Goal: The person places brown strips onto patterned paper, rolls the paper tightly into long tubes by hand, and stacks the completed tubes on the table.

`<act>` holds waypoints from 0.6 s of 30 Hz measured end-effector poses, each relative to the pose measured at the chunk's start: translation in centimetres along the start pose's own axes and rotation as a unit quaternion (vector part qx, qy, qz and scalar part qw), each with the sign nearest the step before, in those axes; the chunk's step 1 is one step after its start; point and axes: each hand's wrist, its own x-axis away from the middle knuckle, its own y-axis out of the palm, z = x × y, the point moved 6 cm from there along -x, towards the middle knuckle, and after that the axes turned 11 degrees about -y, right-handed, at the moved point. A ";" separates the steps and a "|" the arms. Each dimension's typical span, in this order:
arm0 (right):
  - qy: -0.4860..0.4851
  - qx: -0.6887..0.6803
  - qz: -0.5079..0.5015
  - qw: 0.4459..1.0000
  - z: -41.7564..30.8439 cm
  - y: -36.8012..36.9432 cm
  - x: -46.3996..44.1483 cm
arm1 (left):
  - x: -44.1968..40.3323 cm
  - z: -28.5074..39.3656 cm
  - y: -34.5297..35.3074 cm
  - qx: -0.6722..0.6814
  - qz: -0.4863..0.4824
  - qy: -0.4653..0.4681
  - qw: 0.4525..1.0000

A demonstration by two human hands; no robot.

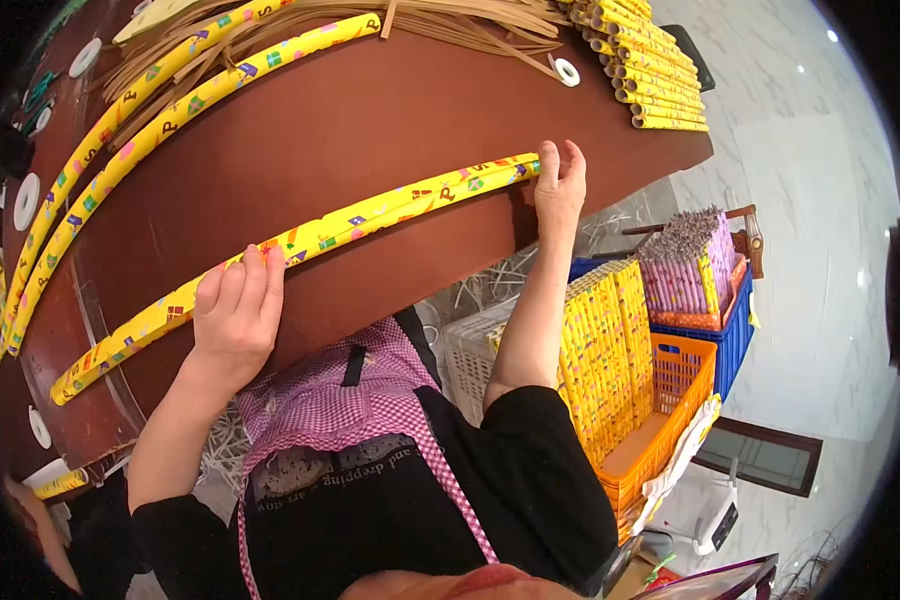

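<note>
A long yellow patterned paper roll (370, 215) lies slantwise on the brown table in front of me, with a lengthwise seam or fold along it. My left hand (238, 312) is on its left half, fingers close together and bent over the paper; the thumb is hidden. At the roll's far right end is my right hand (560, 187), thumb and fingers apart, with the end touching the thumb side. Two more long yellow rolls (200, 105) curve across the table's left part beyond my left hand.
Yellow tubes (660, 80) are stacked at the table's far right corner, beside a white tape ring (566, 71). Brown paper strips (460, 22) lie along the back. On my right stand an orange crate (685, 360) of yellow tubes and a blue crate (735, 335). Another person's arm (45, 535) shows lower left.
</note>
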 end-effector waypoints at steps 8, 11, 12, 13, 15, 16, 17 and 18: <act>0.025 -0.115 -0.022 0.993 -0.8 1.0 0.3 | 0.2 -0.1 0.3 -0.002 -0.008 0.000 1.000; 0.012 -0.098 -0.009 0.995 -0.7 1.2 0.3 | 0.3 -0.2 0.5 0.009 -0.005 -0.011 1.000; 0.014 -0.099 -0.011 0.995 -0.7 1.4 0.4 | 0.2 -0.2 0.4 0.010 -0.006 -0.013 1.000; 0.022 -0.116 -0.008 0.993 -0.6 1.5 0.5 | 0.2 -0.3 0.4 0.010 -0.007 -0.014 1.000; 0.032 -0.132 -0.005 0.991 -0.7 1.5 0.6 | 0.3 -0.4 0.4 0.012 -0.009 -0.014 1.000; 0.023 -0.135 0.002 0.991 -0.9 1.4 0.6 | 0.3 -0.4 0.3 0.015 -0.008 -0.015 1.000; 0.013 -0.138 0.008 0.990 -1.0 1.4 0.6 | 0.3 -0.3 0.4 0.016 -0.010 -0.013 1.000; 0.015 -0.138 0.008 0.990 -0.9 1.5 0.6 | 0.3 -0.3 0.3 0.018 -0.008 -0.016 1.000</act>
